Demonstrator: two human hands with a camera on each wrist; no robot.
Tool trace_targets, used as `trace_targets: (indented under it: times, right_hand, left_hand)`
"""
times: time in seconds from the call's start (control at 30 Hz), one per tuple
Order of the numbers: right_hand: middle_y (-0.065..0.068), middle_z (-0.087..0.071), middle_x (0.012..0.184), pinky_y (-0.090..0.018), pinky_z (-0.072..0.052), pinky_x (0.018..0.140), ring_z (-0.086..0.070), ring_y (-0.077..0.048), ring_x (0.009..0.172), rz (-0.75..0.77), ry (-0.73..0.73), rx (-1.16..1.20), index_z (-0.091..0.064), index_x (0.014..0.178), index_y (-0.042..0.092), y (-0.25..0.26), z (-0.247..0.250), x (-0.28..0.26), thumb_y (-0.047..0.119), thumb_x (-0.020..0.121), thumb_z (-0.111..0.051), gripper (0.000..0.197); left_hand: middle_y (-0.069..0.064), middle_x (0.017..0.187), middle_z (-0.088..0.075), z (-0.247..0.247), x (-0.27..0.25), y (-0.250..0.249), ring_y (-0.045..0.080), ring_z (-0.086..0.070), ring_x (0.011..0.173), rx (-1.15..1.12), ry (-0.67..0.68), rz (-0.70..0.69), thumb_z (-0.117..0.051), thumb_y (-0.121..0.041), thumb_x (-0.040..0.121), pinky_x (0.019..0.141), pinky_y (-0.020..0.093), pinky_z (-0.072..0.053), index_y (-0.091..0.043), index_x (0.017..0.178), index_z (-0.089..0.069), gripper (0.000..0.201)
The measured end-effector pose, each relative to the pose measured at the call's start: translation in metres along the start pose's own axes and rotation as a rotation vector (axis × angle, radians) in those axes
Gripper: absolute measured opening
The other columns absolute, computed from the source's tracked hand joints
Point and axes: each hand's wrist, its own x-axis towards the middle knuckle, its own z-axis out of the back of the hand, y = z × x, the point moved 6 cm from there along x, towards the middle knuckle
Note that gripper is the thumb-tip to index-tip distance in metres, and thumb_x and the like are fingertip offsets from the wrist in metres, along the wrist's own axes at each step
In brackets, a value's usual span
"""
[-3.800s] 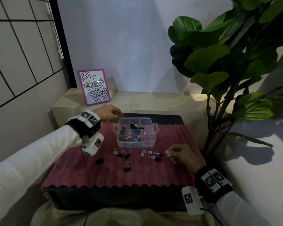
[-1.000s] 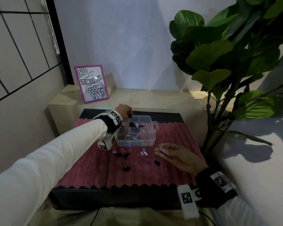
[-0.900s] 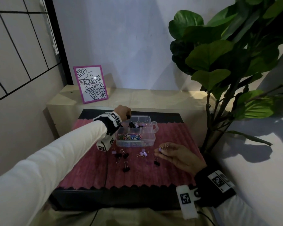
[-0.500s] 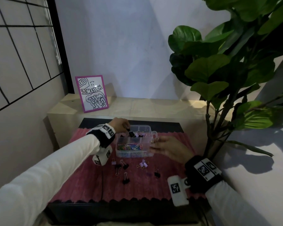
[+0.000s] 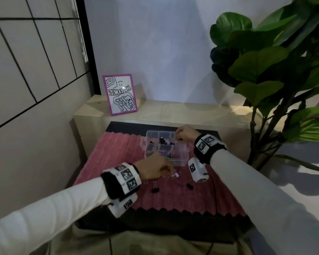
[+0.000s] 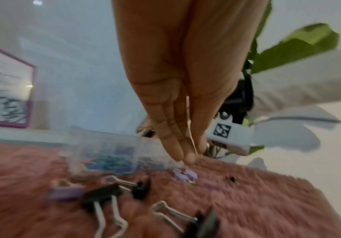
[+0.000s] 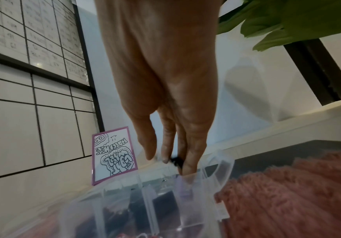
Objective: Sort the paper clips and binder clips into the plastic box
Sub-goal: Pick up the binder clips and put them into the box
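A clear plastic box (image 5: 182, 159) with compartments stands on the pink ribbed mat (image 5: 118, 162); coloured paper clips lie in its near cells, dark binder clips in the far ones. My right hand (image 5: 180, 134) hovers over the box's far right corner (image 7: 222, 162) and pinches a small dark binder clip (image 7: 176, 161) between its fingertips. My left hand (image 5: 170, 172) is low in front of the box, fingers straight and pointing down (image 6: 186, 158), just above a purple binder clip (image 6: 186, 174). I see nothing held in it. Several black binder clips (image 6: 102, 194) lie loose on the mat.
A purple-framed drawing (image 5: 120, 94) leans on the beige ledge (image 5: 173, 111) behind the mat. A large leafy plant (image 5: 265, 70) stands at the right, close to my right arm. A tiled wall is on the left. Loose black clips (image 5: 155, 189) sit mid-mat.
My right hand has carried a clip from the mat up to the box's far right side. My left hand has left the box's far left corner and dropped to the mat in front.
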Motion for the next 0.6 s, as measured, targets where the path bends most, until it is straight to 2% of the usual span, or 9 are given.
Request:
trace_targets:
  times: [0.07,0.13,0.2,0.27,0.37,0.4,0.47,0.53,0.6]
  right_hand:
    - [-0.004,-0.058,0.084,-0.036,-0.049,0.071,-0.056,-0.021,0.08,0.046,-0.013,-0.111,-0.062,0.095,0.005,0.005,0.001,-0.009,0.004,0.085,-0.055,0.013]
    - [-0.007,-0.059,0.099,-0.031,-0.047,0.073,-0.057,-0.023,0.091,0.128,-0.06,-0.217,-0.061,0.106,0.003,0.013,0.008,-0.025,0.005,0.086,-0.053,0.022]
    - [-0.013,-0.064,0.107,-0.03,-0.047,0.074,-0.059,-0.023,0.093,0.221,-0.084,-0.249,-0.062,0.103,0.002,0.02,0.013,-0.044,0.003,0.086,-0.051,0.02]
    - [-0.018,-0.068,0.101,-0.029,-0.05,0.073,-0.062,-0.022,0.084,0.298,-0.084,-0.24,-0.065,0.093,0.0,0.021,0.015,-0.065,-0.001,0.085,-0.051,0.016]
    - [-0.018,-0.07,0.088,-0.012,-0.047,0.061,-0.064,-0.023,0.072,0.414,-0.024,-0.27,-0.064,0.087,-0.002,0.014,0.01,-0.099,-0.003,0.084,-0.051,0.013]
    - [-0.018,-0.07,0.088,-0.012,-0.047,0.063,-0.065,-0.025,0.074,0.458,0.001,-0.321,-0.063,0.088,-0.002,0.009,0.007,-0.109,-0.002,0.084,-0.052,0.012]
    - [-0.017,-0.069,0.092,-0.024,-0.05,0.073,-0.065,-0.026,0.08,0.5,0.082,-0.436,-0.063,0.096,0.001,-0.004,-0.003,-0.122,0.002,0.085,-0.055,0.014]
    - [-0.012,-0.067,0.103,-0.028,-0.05,0.079,-0.063,-0.02,0.087,0.519,0.179,-0.495,-0.058,0.113,0.008,-0.014,-0.014,-0.131,0.008,0.086,-0.056,0.027]
    - [-0.008,-0.06,0.122,-0.031,-0.046,0.092,-0.057,-0.02,0.106,0.565,0.269,-0.594,-0.05,0.126,0.014,-0.017,-0.027,-0.137,0.011,0.086,-0.056,0.04]
  left_hand:
    - [0.011,0.112,-0.067,-0.016,0.012,-0.013,0.024,-0.063,0.098,0.083,0.025,-0.037,-0.051,-0.01,0.089,0.089,0.031,-0.048,-0.005,0.107,-0.064,0.023]
    - [0.014,0.114,-0.063,-0.033,0.021,-0.019,0.028,-0.06,0.101,0.136,0.075,-0.041,-0.053,-0.014,0.088,0.089,0.038,-0.048,-0.006,0.11,-0.06,0.025]
    - [0.015,0.119,-0.056,-0.045,0.026,-0.02,0.03,-0.056,0.104,0.174,0.126,-0.015,-0.057,-0.015,0.086,0.087,0.037,-0.046,-0.006,0.112,-0.057,0.027]
    - [0.014,0.12,-0.053,-0.048,0.03,-0.02,0.03,-0.054,0.104,0.18,0.127,0.002,-0.06,-0.014,0.084,0.083,0.035,-0.045,-0.004,0.108,-0.056,0.026]
    - [0.016,0.113,-0.058,-0.048,0.033,-0.016,0.029,-0.056,0.101,0.134,0.157,0.021,-0.063,-0.015,0.082,0.08,0.03,-0.042,-0.003,0.103,-0.058,0.025]
    - [0.016,0.111,-0.061,-0.047,0.033,-0.013,0.028,-0.057,0.101,0.106,0.182,0.026,-0.065,-0.016,0.08,0.078,0.026,-0.039,-0.003,0.102,-0.059,0.026]
    - [0.013,0.106,-0.066,-0.035,0.029,-0.01,0.021,-0.059,0.092,0.01,0.172,0.031,-0.068,-0.017,0.078,0.071,0.019,-0.036,-0.003,0.099,-0.063,0.026]
    - [0.006,0.095,-0.07,-0.004,0.022,-0.004,0.008,-0.059,0.076,-0.104,0.065,0.056,-0.069,-0.018,0.077,0.066,0.012,-0.04,-0.006,0.094,-0.066,0.022]
    - [-0.004,0.08,-0.066,0.036,0.013,0.011,-0.004,-0.056,0.063,-0.165,-0.073,0.11,-0.07,-0.02,0.077,0.062,0.008,-0.043,-0.01,0.09,-0.067,0.017]
